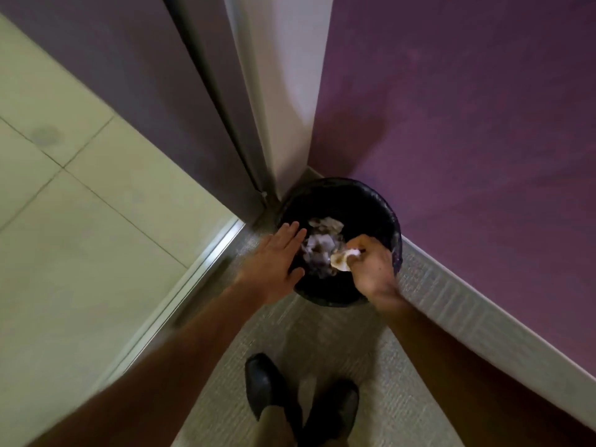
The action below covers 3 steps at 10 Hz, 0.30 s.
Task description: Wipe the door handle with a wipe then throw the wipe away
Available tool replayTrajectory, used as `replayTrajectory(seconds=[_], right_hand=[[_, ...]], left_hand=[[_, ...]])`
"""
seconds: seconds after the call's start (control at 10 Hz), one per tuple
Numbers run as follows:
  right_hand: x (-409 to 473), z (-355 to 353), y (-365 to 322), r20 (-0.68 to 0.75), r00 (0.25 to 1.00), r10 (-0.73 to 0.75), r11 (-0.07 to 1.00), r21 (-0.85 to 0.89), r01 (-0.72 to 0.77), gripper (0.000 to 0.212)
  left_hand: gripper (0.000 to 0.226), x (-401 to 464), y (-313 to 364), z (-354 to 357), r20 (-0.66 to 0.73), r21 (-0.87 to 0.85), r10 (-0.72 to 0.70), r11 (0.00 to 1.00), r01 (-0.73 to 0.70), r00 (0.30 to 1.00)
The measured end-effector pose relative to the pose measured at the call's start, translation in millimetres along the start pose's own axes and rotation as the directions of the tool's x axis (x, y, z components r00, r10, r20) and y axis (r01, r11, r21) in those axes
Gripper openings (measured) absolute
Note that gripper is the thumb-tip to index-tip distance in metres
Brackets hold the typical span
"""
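A round black waste bin (361,198) lined with a dark bag stands on the floor in the corner. Crumpled white tissues (319,250) lie inside it. My right hand (371,266) hovers over the bin's right side, fingers pinched on a white wipe (343,259) with brownish stains. My left hand (274,259) is flat and open, palm down, over the bin's left rim, holding nothing. The door handle is not in view.
A purple wall (467,124) with a white baseboard runs along the right. A dark door (122,75) and pale frame (277,91) rise behind the bin. Pale tiles (64,204) lie left of a metal threshold. My dark shoes (303,398) stand on textured flooring.
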State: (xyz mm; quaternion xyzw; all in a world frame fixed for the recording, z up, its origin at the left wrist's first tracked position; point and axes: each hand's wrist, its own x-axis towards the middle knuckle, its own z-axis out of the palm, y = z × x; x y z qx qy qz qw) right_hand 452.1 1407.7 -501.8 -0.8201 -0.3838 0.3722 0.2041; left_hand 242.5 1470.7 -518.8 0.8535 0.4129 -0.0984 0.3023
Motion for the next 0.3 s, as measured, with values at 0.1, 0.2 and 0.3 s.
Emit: replayTrajectory(seconds=[0.1, 0.2, 0.3], right_hand=[[22.5, 27.6, 22.0, 0.003, 1.0, -0.008, 1.0, -0.023, 0.008, 0.017], [41.0, 46.3, 39.5, 0.044, 0.999, -0.004, 1.0, 0.004, 0.004, 0.02], [41.4, 52.3, 45.6, 0.128, 0.992, -0.017, 1.0, 0.016, 0.015, 0.038]], left_hand=[[0.084, 18.8, -11.6, 29.2, 0.023, 0.024, 0.007, 1.0, -0.008, 1.0], [0.085, 31.1, -17.7, 45.7, -0.002, 0.028, 0.009, 1.0, -0.009, 1.0], [0.092, 24.8, -18.5, 46.5, 0.011, 0.027, -0.028, 0.999, 0.027, 1.0]])
